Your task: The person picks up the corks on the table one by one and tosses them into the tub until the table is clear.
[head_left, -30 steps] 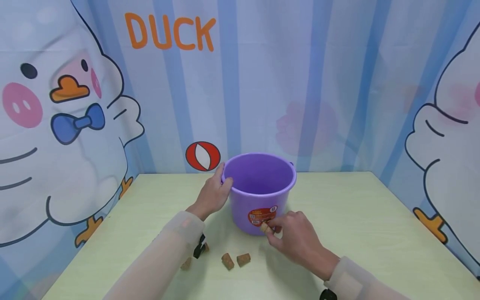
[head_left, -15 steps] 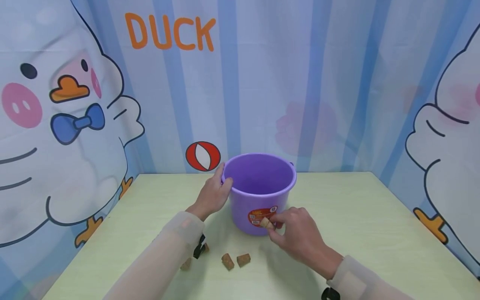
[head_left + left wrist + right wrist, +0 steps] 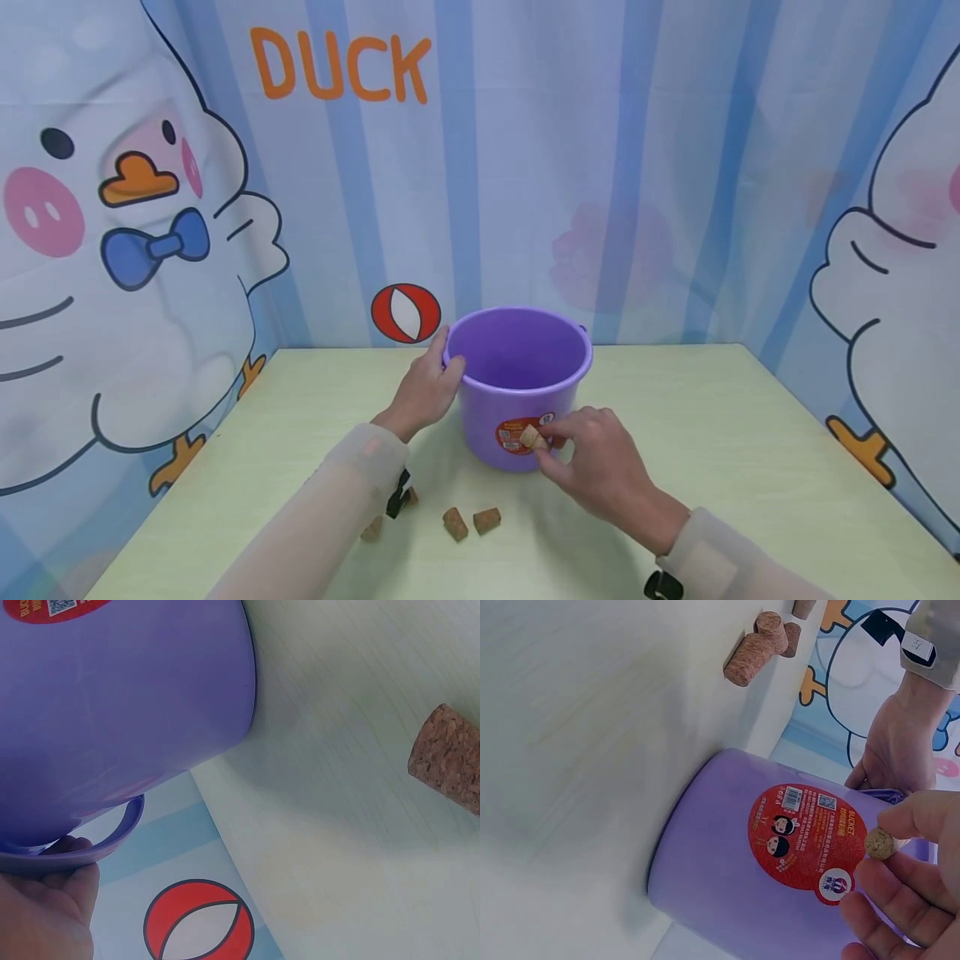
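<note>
A purple bucket (image 3: 480,417) with a round red label stands upright at the far part of the table. My left hand (image 3: 422,392) grips its rim on the left side; the left wrist view shows the fingers (image 3: 81,892) at the purple band along the rim. Between thumb and fingertips my right hand (image 3: 600,467) pinches a cork (image 3: 533,438), held in front of the label and below the rim. In the right wrist view the round end of that cork (image 3: 879,844) faces the camera. The bucket's bottom inside is hidden by its front wall.
Two corks lie on the table before the bucket, one left (image 3: 455,524) and one right (image 3: 487,521). Another cork (image 3: 372,528) and a partly hidden cork (image 3: 412,497) lie by the left sleeve. A printed curtain (image 3: 525,167) hangs behind the pale table (image 3: 675,433).
My right hand has risen slightly with the cork, from the bucket's lower edge up to the middle of the label. The left hand and the bucket have stayed put.
</note>
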`<state>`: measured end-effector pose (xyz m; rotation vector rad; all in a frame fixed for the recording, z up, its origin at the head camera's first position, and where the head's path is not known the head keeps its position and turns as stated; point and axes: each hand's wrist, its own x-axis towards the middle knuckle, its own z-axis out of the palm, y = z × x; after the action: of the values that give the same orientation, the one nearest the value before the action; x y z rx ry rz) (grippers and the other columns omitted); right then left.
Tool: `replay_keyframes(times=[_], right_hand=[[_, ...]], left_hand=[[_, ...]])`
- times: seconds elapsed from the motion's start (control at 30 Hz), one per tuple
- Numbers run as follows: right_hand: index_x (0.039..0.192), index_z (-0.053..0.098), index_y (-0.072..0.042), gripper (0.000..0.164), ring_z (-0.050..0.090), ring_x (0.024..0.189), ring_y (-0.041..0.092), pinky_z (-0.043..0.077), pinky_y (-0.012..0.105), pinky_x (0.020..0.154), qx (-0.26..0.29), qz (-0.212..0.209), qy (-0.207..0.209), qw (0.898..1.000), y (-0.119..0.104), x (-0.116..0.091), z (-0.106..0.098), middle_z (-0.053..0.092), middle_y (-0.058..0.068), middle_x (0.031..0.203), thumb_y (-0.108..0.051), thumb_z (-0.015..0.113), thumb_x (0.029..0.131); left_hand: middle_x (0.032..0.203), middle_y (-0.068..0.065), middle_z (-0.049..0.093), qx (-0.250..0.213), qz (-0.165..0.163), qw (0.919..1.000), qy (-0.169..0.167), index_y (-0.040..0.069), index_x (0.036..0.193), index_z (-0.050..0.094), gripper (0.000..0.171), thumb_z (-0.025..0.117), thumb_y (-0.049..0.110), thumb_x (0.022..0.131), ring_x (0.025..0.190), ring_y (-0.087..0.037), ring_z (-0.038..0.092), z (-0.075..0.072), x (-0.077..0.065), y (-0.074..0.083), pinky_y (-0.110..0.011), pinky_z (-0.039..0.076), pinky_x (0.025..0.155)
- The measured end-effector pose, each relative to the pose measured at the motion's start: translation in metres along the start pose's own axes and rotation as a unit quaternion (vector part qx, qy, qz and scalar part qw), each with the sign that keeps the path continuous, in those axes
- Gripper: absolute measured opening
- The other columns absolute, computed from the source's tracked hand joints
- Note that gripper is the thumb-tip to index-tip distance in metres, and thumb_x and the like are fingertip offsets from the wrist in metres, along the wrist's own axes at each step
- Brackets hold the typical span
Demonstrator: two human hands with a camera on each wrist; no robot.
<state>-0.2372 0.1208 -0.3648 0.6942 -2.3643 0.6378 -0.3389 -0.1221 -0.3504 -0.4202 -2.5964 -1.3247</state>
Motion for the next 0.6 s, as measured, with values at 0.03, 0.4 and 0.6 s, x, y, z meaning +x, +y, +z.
replay_keyframes(times=[0.03, 0.4, 0.6], right_hand=[[0.084, 0.081, -0.017, 0.011, 0.058, 0.072, 0.003, 0.048, 0.033, 0.074, -0.001, -0.003, 0.003, 1.0, -0.0001, 0.0002, -0.0003, 0.07, -0.011, 0.074, -0.013, 0.086, 0.076], [0.083, 0.08, -0.018, 0.011, 0.057, 0.072, 0.004, 0.046, 0.032, 0.073, 0.004, -0.021, 0.027, 0.999, -0.0002, 0.0043, -0.0056, 0.068, -0.013, 0.074, -0.012, 0.086, 0.076], [0.081, 0.079, -0.019, 0.011, 0.057, 0.071, 0.004, 0.046, 0.032, 0.072, 0.007, -0.031, 0.038, 0.999, 0.0001, 0.0068, -0.0086, 0.068, -0.012, 0.074, -0.012, 0.086, 0.076]], left_hand=[[0.159, -0.012, 0.043, -0.001, 0.0, 1.0, 0.0, 0.01, 0.165, 0.015, 0.069, 0.038, 0.03, 0.104, 0.143, -0.029, 0.046, 0.0, -0.0002, -0.0001, -0.051, 0.038, 0.116], [0.16, -0.011, 0.042, -0.003, 0.002, 1.0, -0.002, 0.01, 0.165, 0.014, 0.07, 0.038, 0.032, 0.103, 0.144, -0.029, 0.045, 0.0005, -0.0006, -0.0004, -0.051, 0.038, 0.116], [0.161, -0.011, 0.04, 0.001, 0.0, 1.0, -0.001, 0.01, 0.165, 0.014, 0.069, 0.038, 0.03, 0.104, 0.144, -0.029, 0.044, -0.0004, -0.001, 0.0004, -0.051, 0.037, 0.117]])
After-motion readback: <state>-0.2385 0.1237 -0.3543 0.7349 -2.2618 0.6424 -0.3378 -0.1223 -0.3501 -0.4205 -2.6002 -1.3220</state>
